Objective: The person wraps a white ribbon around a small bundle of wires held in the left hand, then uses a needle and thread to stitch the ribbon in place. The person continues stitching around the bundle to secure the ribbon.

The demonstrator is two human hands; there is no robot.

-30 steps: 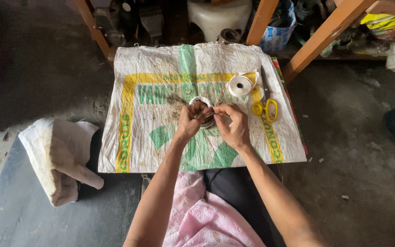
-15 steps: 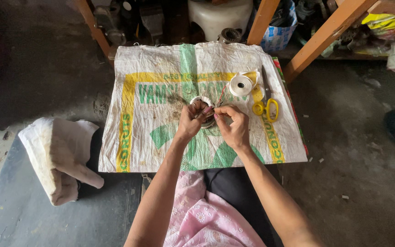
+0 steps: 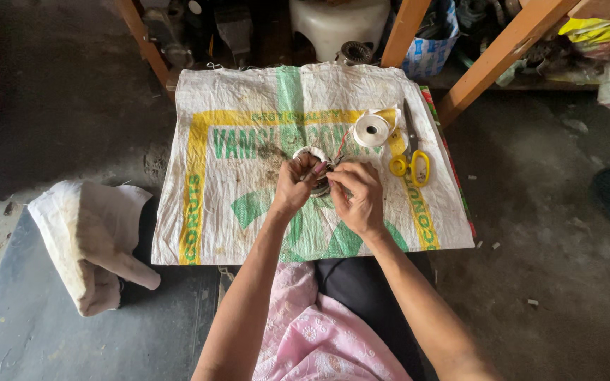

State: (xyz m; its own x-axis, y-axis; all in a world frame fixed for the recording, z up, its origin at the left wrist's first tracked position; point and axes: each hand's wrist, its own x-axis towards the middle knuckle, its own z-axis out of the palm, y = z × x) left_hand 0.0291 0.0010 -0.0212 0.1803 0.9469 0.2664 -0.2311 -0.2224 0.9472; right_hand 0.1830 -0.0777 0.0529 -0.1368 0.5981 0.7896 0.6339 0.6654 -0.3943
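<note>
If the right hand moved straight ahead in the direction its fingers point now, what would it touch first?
The right hand points up and to the left, toward the left hand. It would probably first meet the small white-wrapped ring that both hands hold, then the left hand's fingers. Depth is hard to judge here.

You see a woven sack (image 3: 248, 204) spread flat as a work mat, white with yellow and green print. Near its far right corner lie 1 roll of white tape (image 3: 371, 130) and scissors (image 3: 410, 158) with yellow handles. A folded white cloth (image 3: 86, 240) lies left.
</note>
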